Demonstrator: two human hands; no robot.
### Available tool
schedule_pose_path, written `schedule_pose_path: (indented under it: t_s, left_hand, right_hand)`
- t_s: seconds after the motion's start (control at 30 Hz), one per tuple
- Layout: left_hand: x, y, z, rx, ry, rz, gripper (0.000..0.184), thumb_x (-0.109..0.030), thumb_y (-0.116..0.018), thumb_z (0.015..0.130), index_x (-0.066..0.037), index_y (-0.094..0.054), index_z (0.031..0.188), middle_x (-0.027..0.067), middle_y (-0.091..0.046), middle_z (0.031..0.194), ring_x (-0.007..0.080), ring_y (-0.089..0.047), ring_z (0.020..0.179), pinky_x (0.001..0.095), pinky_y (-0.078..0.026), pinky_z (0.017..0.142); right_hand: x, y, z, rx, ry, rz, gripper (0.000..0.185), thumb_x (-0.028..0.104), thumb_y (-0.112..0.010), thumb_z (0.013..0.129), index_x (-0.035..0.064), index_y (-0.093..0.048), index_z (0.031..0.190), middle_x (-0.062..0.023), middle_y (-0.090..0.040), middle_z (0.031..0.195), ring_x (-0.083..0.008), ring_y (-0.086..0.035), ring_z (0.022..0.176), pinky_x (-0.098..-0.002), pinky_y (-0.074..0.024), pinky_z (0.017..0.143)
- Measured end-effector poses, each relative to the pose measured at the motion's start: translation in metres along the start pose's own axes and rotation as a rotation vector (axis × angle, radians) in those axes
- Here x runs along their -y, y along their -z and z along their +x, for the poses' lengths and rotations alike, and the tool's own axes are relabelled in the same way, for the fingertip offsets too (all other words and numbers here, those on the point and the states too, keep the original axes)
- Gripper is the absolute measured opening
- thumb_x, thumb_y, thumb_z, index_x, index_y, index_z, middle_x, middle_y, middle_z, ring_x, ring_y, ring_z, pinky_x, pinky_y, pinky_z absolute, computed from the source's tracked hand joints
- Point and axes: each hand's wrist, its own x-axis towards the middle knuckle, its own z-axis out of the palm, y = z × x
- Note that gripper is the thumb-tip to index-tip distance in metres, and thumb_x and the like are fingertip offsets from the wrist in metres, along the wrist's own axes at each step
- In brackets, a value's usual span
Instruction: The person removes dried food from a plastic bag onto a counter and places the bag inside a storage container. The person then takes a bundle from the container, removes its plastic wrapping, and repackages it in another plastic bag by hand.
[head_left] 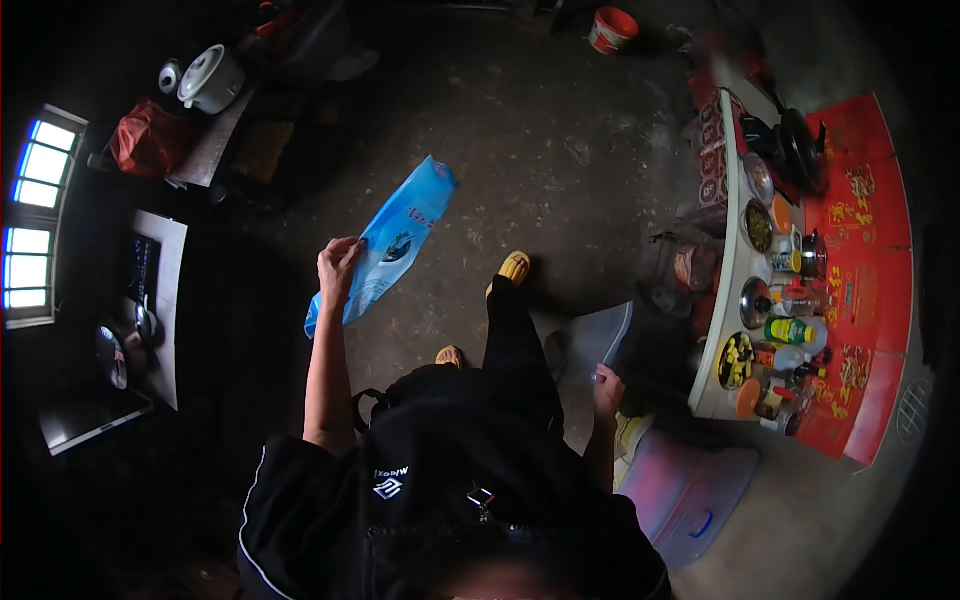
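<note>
My left hand (340,262) is closed on the edge of a blue plastic bag (405,235) with printed lettering and a dark picture. The bag hangs long and flattened over the floor, reaching both above and below my fingers. At my right side, my right hand (607,388) pinches a translucent plastic piece (597,338) with a pale curved edge; I cannot tell whether it is a lid or a sheet. Beside my right forearm stands a translucent storage box (690,490) with a blue handle and something reddish showing inside.
A counter (712,375) on the right carries several bottles, jars and dishes, including a green-labelled bottle (790,331). A red and white bucket (612,30) stands at the far end. A rice cooker (211,80) and red bag (150,138) sit at left, above a flat screen (90,420).
</note>
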Motion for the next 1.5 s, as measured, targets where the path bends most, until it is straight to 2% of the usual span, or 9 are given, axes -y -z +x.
schedule_pose_path:
  t_s: [0.27,0.43,0.67,0.87,1.03,1.1,1.2,1.33,1.5]
  left_hand:
    - [-0.041,-0.058,0.105,-0.063,0.055,-0.019,0.025,-0.022,-0.066,0.081,0.001,-0.066,0.091,0.0063,-0.062,0.079,0.0142,-0.059,0.075,0.0266,-0.045,0.07]
    - [-0.092,-0.101,0.185,-0.085,-0.071,0.087,0.021,-0.017,-0.065,0.082,0.001,-0.066,0.092,0.0062,-0.063,0.077,0.0145,-0.063,0.073,0.0261,-0.047,0.067]
    - [-0.174,-0.19,0.291,-0.069,-0.146,0.41,0.017,-0.017,-0.064,0.081,-0.003,-0.067,0.09,0.0123,-0.063,0.087,0.0234,-0.064,0.078,0.0307,-0.048,0.069]
    - [-0.22,-0.286,0.409,-0.037,-0.175,0.371,0.018,-0.018,-0.064,0.081,-0.002,-0.066,0.09,0.0127,-0.063,0.086,0.0234,-0.064,0.078,0.0319,-0.048,0.07]
    - [-0.26,-0.383,0.527,0.111,-0.201,0.29,0.021,-0.021,-0.064,0.08,-0.004,-0.068,0.091,0.0131,-0.065,0.087,0.0236,-0.065,0.081,0.0317,-0.048,0.071]
    - [-0.289,-0.429,0.57,0.134,-0.248,0.251,0.022,-0.021,-0.063,0.08,-0.004,-0.068,0.093,0.0137,-0.066,0.086,0.0215,-0.065,0.081,0.0308,-0.048,0.071]
    - [-0.321,-0.498,0.629,0.267,-0.256,0.151,0.023,-0.021,-0.063,0.081,-0.003,-0.067,0.094,0.0126,-0.066,0.083,0.0186,-0.064,0.079,0.0297,-0.048,0.07]
    - [-0.365,-0.603,0.708,0.399,-0.278,0.022,0.023,-0.02,-0.064,0.08,-0.001,-0.068,0.094,0.0093,-0.067,0.081,0.0092,-0.059,0.076,0.0278,-0.046,0.066]
    - [-0.418,-0.744,0.767,0.395,-0.112,-0.257,0.025,-0.021,-0.067,0.079,-0.001,-0.069,0.094,0.0015,-0.064,0.08,0.0077,-0.053,0.074,0.0263,-0.044,0.069]
  right_hand:
    - [0.041,-0.011,0.163,0.083,0.113,-0.004,0.025,0.015,-0.053,0.081,0.0049,-0.065,0.101,-0.0201,-0.064,0.089,-0.0348,-0.062,0.086,-0.0407,-0.0491,0.074]
    - [0.061,-0.01,0.283,0.001,0.436,0.042,0.024,0.014,-0.05,0.083,0.0063,-0.064,0.101,-0.0188,-0.064,0.085,-0.0356,-0.062,0.082,-0.0427,-0.0487,0.071]
    - [0.123,0.019,0.415,0.146,0.268,-0.047,0.024,0.011,-0.045,0.086,0.0134,-0.063,0.101,-0.0164,-0.064,0.085,-0.036,-0.061,0.08,-0.0435,-0.0479,0.069]
    - [0.136,0.039,0.51,0.065,0.335,0.115,0.025,0.018,-0.046,0.087,0.0055,-0.063,0.101,-0.0192,-0.063,0.087,-0.0349,-0.061,0.081,-0.0416,-0.0473,0.068]
    - [0.151,0.06,0.564,0.125,-0.002,-0.015,0.025,0.014,-0.046,0.084,0.0052,-0.066,0.096,-0.0195,-0.063,0.092,-0.031,-0.062,0.085,-0.0398,-0.0478,0.073]
    - [0.124,0.042,0.588,-0.02,0.103,0.074,0.026,0.013,-0.047,0.082,0.0044,-0.066,0.097,-0.0199,-0.064,0.093,-0.0289,-0.063,0.085,-0.0371,-0.0485,0.075]
    - [0.155,0.061,0.616,-0.009,-0.116,0.241,0.029,0.016,-0.044,0.083,0.0028,-0.066,0.098,-0.0192,-0.065,0.092,-0.0302,-0.064,0.084,-0.0376,-0.0492,0.075]
    - [0.167,0.057,0.655,-0.034,-0.282,0.272,0.033,0.018,-0.04,0.084,0.0021,-0.066,0.097,-0.019,-0.065,0.091,-0.0308,-0.063,0.085,-0.0385,-0.0492,0.075]
    - [0.183,0.074,0.723,-0.033,-0.464,0.278,0.031,0.018,-0.041,0.085,0.003,-0.066,0.095,-0.0191,-0.065,0.088,-0.0343,-0.062,0.085,-0.0411,-0.0485,0.075]
